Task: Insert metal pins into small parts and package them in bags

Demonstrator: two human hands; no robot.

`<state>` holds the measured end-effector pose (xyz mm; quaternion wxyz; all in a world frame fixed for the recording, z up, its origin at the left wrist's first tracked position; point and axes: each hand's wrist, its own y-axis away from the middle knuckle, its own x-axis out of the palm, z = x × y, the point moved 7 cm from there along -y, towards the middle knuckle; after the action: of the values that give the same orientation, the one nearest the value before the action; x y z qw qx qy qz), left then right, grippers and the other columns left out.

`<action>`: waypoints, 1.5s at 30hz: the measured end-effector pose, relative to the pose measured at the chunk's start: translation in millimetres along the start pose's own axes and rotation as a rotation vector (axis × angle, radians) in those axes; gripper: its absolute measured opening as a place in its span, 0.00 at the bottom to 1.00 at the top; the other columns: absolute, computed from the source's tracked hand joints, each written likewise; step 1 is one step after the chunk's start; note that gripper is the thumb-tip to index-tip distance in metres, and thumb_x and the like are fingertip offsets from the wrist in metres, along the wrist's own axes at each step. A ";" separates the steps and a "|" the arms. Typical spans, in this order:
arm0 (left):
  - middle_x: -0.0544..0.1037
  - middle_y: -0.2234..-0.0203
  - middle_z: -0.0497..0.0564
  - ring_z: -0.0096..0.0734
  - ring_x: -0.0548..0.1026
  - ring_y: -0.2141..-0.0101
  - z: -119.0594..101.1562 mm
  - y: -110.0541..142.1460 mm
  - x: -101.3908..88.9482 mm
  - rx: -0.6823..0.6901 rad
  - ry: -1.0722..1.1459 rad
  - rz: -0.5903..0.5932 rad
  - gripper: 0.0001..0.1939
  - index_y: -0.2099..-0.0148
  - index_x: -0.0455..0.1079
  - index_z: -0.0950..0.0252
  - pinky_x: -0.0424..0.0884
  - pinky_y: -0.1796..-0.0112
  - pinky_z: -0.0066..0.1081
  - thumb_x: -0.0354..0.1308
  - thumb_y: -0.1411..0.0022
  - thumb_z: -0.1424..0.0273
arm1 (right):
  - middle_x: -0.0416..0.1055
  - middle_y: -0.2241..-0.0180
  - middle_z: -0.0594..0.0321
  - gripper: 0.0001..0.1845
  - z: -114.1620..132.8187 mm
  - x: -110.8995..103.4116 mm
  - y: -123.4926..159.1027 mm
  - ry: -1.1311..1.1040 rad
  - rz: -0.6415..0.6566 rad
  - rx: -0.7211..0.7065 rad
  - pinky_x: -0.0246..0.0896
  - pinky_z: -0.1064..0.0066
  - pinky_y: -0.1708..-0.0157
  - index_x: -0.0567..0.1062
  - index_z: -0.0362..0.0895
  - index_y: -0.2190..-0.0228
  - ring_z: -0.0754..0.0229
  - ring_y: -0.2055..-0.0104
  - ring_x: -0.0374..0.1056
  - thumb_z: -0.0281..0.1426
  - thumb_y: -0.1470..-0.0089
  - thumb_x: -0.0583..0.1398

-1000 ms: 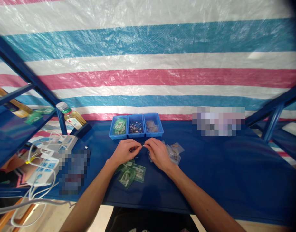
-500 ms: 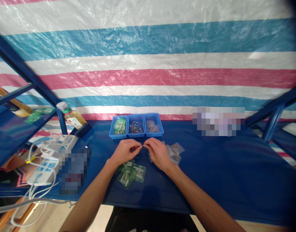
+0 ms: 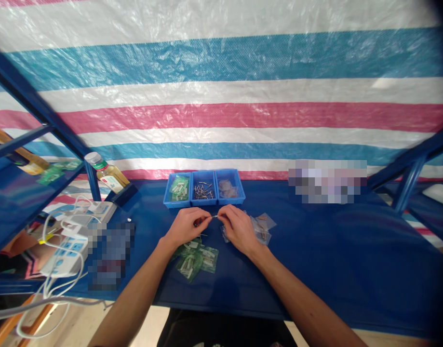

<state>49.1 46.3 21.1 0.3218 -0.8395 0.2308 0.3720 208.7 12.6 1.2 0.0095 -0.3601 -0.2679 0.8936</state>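
White plastic power strip first, between eight and nine o'clock as I watch from my end, taking the meeting point of the fingertips as the dial's centre. Between nine and ten leans a bottle of yellowish liquid. At ten o'clock stands the left bin, with green bags inside. Next comes the left hand, thumb and forefinger pinching one end of a thin piece; something dark shows in its curl, but I can't tell what. More green bags lie on the table at seven o'clock, just below that hand. The middle bin, at eleven, holds loose metal pins. At dead centre the thin piece spans the two pinches, off the table, too small for me to read in detail. Clear bags fill the right bin at one o'clock. The right hand grips the piece's other end in its fingertips, with clear bags just beyond, between three and four. I judge the step in hand to be close fingertip work on that single piece; the next move calls for a light, even pinch on both sides.
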 end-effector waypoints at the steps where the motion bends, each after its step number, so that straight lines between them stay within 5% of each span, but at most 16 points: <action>1: 0.78 0.72 0.50 0.26 0.73 0.72 -0.1 0.0 0.0 -0.001 -0.001 0.001 0.09 0.57 0.78 0.64 0.67 0.69 0.26 0.57 0.29 0.67 | 0.76 0.62 0.60 0.07 0.0 0.0 -0.2 0.003 0.001 0.006 0.63 0.65 0.57 0.73 0.48 0.63 0.55 0.61 0.71 0.28 0.32 0.55; 13: 0.77 0.73 0.49 0.26 0.71 0.73 -1.8 -0.9 -2.8 -0.006 0.005 0.001 0.09 0.57 0.78 0.64 0.66 0.70 0.26 0.57 0.29 0.68 | 0.76 0.60 0.59 0.07 -0.3 -2.0 -0.5 -0.009 -0.008 0.005 0.64 0.64 0.56 0.73 0.48 0.57 0.53 0.58 0.72 0.30 0.31 0.54; 23: 0.77 0.73 0.49 0.26 0.71 0.73 -0.2 -1.1 -4.3 -0.016 0.008 0.001 0.09 0.57 0.78 0.64 0.66 0.69 0.27 0.57 0.29 0.67 | 0.76 0.62 0.59 0.11 -1.7 -1.9 -1.5 0.026 0.000 0.026 0.64 0.64 0.57 0.73 0.48 0.63 0.54 0.60 0.72 0.30 0.30 0.52; 29: 0.78 0.70 0.50 0.26 0.72 0.72 0.0 -1.2 -8.1 -0.028 0.015 -0.012 0.11 0.57 0.78 0.64 0.67 0.69 0.27 0.55 0.28 0.66 | 0.76 0.58 0.58 0.09 -1.8 -1.6 -0.2 -0.021 -0.016 0.000 0.65 0.64 0.55 0.73 0.48 0.54 0.53 0.57 0.72 0.31 0.31 0.54; 37: 0.79 0.71 0.51 0.26 0.72 0.73 -2.4 -1.8 -8.7 -0.015 0.000 -0.015 0.12 0.57 0.78 0.64 0.68 0.69 0.27 0.55 0.28 0.66 | 0.76 0.62 0.58 0.11 -1.3 -4.0 -1.5 0.000 -0.011 0.027 0.65 0.65 0.58 0.74 0.48 0.62 0.55 0.61 0.72 0.31 0.30 0.52; 45: 0.79 0.69 0.51 0.26 0.72 0.72 -0.8 -1.1 -8.5 -0.028 0.007 -0.015 0.11 0.57 0.78 0.64 0.67 0.69 0.26 0.56 0.28 0.66 | 0.76 0.61 0.59 0.08 -3.5 -1.1 -0.3 -0.022 -0.006 0.015 0.64 0.64 0.57 0.73 0.47 0.58 0.54 0.59 0.72 0.31 0.31 0.53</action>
<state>45.0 47.7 28.5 0.3119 -0.8470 0.2206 0.3696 211.7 14.3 -0.1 0.0119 -0.3492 -0.2625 0.8995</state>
